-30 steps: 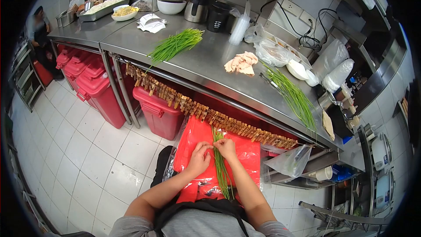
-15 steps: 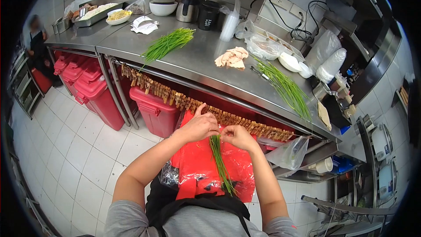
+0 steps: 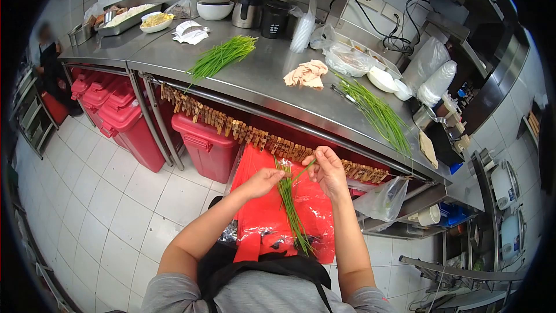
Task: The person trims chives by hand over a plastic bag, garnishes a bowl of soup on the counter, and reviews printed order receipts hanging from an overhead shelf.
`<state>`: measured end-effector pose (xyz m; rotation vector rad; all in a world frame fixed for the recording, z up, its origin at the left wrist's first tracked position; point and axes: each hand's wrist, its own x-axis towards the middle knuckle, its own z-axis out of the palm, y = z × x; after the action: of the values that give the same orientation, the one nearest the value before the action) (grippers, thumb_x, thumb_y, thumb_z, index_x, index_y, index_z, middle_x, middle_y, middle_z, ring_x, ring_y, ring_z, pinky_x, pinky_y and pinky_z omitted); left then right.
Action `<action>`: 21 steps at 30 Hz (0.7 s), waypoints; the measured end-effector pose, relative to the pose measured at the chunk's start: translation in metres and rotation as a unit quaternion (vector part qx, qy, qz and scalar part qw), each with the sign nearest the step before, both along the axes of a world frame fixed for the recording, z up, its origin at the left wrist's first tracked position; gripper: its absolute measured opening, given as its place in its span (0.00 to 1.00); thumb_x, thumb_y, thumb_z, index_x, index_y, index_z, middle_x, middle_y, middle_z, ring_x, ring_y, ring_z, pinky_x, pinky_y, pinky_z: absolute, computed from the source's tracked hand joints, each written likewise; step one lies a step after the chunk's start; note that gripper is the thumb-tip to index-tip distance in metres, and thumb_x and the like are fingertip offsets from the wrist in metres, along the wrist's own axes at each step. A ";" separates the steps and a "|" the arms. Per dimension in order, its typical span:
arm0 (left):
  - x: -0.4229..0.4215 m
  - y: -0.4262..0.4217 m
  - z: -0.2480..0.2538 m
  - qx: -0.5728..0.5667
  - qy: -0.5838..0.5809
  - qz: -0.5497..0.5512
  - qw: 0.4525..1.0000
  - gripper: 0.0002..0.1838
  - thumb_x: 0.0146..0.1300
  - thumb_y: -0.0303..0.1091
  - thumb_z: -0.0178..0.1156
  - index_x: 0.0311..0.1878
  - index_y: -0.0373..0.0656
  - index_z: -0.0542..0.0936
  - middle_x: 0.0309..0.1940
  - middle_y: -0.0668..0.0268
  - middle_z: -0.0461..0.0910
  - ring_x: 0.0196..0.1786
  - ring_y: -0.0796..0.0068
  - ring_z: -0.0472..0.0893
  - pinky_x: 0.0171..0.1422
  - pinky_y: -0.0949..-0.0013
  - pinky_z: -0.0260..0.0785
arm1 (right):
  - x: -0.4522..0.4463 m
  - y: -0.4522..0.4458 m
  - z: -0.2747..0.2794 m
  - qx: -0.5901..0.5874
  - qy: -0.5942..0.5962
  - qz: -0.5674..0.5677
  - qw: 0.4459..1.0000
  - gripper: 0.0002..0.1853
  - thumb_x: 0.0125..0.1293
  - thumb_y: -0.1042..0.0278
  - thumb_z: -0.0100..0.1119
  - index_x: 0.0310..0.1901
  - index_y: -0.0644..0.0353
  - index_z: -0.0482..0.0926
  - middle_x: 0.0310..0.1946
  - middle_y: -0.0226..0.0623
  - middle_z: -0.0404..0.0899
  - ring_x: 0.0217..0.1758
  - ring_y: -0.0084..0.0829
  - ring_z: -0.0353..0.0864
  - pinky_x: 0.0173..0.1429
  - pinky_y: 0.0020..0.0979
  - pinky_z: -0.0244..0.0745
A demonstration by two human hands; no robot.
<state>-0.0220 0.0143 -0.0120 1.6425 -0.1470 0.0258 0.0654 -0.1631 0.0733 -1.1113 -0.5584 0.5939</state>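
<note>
Green bundle (image 3: pixel 291 208) is laid on red plastic (image 3: pixel 258 220) over the lap, long axis running away from the body. Its far end is pinched by the left hand (image 3: pixel 267 182), the nearer one. Thin stalk (image 3: pixel 304 170) is pinched in the right hand (image 3: pixel 329 169), right of bundle. Counted: one bundle, two hands, two green piles (image 3: pixel 225 57) on desk (image 3: pixel 267 71).

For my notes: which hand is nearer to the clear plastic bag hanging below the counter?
Right. The right hand is left of the hanging bag; the left hand is farther left, at green stalks.
</note>
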 end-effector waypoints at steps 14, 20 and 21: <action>-0.011 -0.011 0.009 -0.278 0.067 -0.026 0.958 0.12 0.66 0.34 0.53 0.46 0.37 0.78 0.28 0.72 0.77 0.29 0.85 0.72 0.36 0.80 0.67 | -0.002 0.004 -0.012 -0.011 -0.031 -0.020 0.999 0.14 0.63 0.76 0.54 0.51 0.62 0.72 0.37 0.43 0.81 0.29 0.22 0.79 0.31 0.20 0.75; -0.012 -0.009 0.006 -0.283 0.072 -0.009 0.956 0.11 0.65 0.33 0.53 0.44 0.36 0.78 0.27 0.72 0.77 0.28 0.84 0.72 0.35 0.80 0.67 | -0.003 0.007 -0.014 -0.022 -0.115 -0.080 0.990 0.07 0.62 0.76 0.56 0.41 0.65 0.78 0.35 0.41 0.82 0.30 0.22 0.79 0.34 0.23 0.76; -0.013 -0.009 0.006 -0.283 0.076 -0.002 0.956 0.11 0.65 0.33 0.53 0.43 0.35 0.78 0.26 0.72 0.77 0.28 0.84 0.72 0.35 0.80 0.67 | -0.004 0.006 -0.010 -0.022 -0.131 -0.091 0.987 0.07 0.62 0.76 0.56 0.42 0.65 0.78 0.35 0.42 0.82 0.31 0.23 0.79 0.35 0.23 0.76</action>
<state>-0.0350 0.0056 -0.0056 1.0659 -0.0193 -0.0577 0.0613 -0.1573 0.0634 -1.2762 -0.6639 0.3025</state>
